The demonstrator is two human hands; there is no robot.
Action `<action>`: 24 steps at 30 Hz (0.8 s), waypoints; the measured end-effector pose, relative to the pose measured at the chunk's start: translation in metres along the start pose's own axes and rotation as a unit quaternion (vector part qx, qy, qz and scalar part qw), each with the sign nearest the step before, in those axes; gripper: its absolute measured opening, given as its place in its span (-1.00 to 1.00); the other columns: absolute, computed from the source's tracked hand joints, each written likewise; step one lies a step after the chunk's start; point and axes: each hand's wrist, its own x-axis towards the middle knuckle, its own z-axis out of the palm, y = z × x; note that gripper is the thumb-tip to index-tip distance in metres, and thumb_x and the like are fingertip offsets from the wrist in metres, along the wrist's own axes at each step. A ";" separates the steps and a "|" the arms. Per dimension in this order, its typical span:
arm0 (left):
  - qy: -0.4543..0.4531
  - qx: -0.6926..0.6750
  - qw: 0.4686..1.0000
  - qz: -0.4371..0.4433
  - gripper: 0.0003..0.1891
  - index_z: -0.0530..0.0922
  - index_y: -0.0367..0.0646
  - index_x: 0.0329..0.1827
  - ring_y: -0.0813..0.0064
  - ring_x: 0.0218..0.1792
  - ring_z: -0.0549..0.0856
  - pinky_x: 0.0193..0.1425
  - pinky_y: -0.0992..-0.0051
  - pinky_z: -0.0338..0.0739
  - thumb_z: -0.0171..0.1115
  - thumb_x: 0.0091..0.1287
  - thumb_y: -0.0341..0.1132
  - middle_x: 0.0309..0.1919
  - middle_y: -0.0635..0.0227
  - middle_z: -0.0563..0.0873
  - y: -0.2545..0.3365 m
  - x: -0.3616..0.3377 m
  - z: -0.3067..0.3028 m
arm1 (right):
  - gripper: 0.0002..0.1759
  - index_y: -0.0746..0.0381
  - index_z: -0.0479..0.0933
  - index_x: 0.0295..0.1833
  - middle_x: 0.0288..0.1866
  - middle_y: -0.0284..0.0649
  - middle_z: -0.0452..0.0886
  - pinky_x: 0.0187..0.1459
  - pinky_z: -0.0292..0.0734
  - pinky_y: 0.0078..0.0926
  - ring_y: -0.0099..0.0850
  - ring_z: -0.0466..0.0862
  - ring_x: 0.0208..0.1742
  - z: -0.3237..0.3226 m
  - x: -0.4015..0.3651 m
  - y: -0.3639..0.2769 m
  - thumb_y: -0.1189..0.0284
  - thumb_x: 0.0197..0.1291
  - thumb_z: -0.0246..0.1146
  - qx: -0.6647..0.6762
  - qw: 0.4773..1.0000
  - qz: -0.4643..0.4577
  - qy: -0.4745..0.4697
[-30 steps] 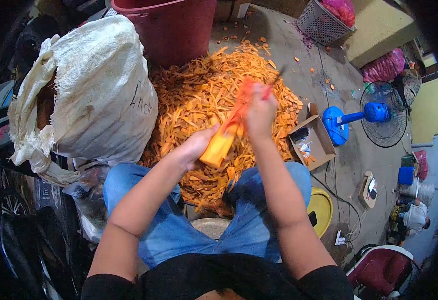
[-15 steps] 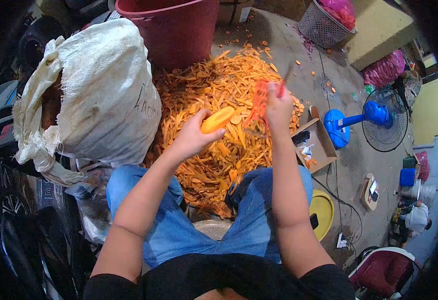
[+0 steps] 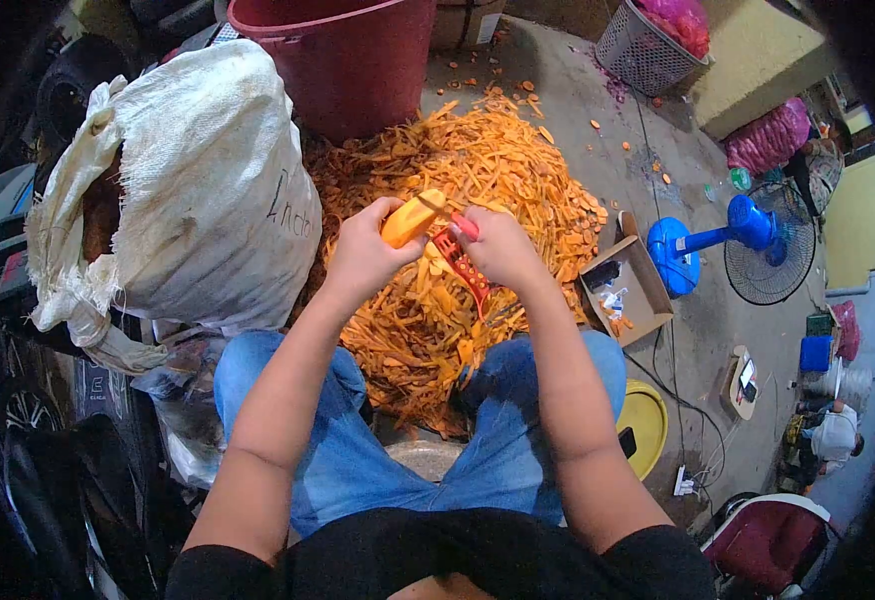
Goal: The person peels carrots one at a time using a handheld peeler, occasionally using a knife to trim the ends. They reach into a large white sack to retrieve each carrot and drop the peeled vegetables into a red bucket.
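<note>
My left hand [image 3: 370,250] is closed around a peeled orange carrot [image 3: 413,219], its far end tilted up and to the right. My right hand [image 3: 498,247] grips a small red-handled knife [image 3: 466,226], whose thin blade lies at the carrot's upper end. From the same hand hangs a red peeler [image 3: 461,270] with holes along its body. Both hands are close together above a large heap of orange peelings [image 3: 518,180] on the floor between my knees.
A white woven sack [image 3: 208,190] stands at left, with a dark red tub [image 3: 338,70] behind the heap. To the right are a cardboard tray [image 3: 633,280], a blue fan [image 3: 678,250], a yellow lid [image 3: 646,425] and cables. Farther off, a person [image 3: 833,437] is at far right.
My right hand has moved left and down to the carrot, bringing the knife blade against its end. The peeler has swung lower. My left hand has shifted slightly left and up.
</note>
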 end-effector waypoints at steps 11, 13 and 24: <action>-0.168 -0.020 0.969 0.179 -0.58 0.45 -0.29 -0.27 0.41 -0.35 0.57 -0.24 0.55 0.41 0.31 -0.25 -0.33 -0.39 0.21 0.56 0.030 -0.018 -0.015 | -0.76 0.34 0.48 -0.41 -0.41 0.05 0.50 -0.26 0.40 -0.25 -0.11 0.52 -0.31 0.040 0.016 0.069 0.38 -0.15 0.07 -0.093 0.983 0.146 -0.056; -0.243 0.026 0.951 0.191 -0.58 0.45 -0.27 -0.28 0.34 -0.37 0.55 -0.27 0.50 0.40 0.33 -0.22 -0.29 -0.44 0.21 0.55 0.034 -0.017 -0.024 | -0.76 0.33 0.48 -0.41 -0.41 0.05 0.50 -0.27 0.40 -0.24 -0.11 0.52 -0.32 0.025 0.016 0.056 0.37 -0.15 0.07 -0.055 0.981 0.186 -0.005; 0.069 0.463 0.790 0.397 -0.77 0.39 -0.20 -0.30 0.28 -0.30 0.53 -0.24 0.40 0.39 0.11 -0.08 -0.45 -0.36 0.17 0.52 0.095 0.119 -0.161 | -0.78 0.31 0.45 -0.42 -0.42 0.05 0.49 -0.28 0.37 -0.22 -0.09 0.50 -0.34 -0.006 0.014 0.038 0.37 -0.13 0.04 0.000 0.977 0.193 0.097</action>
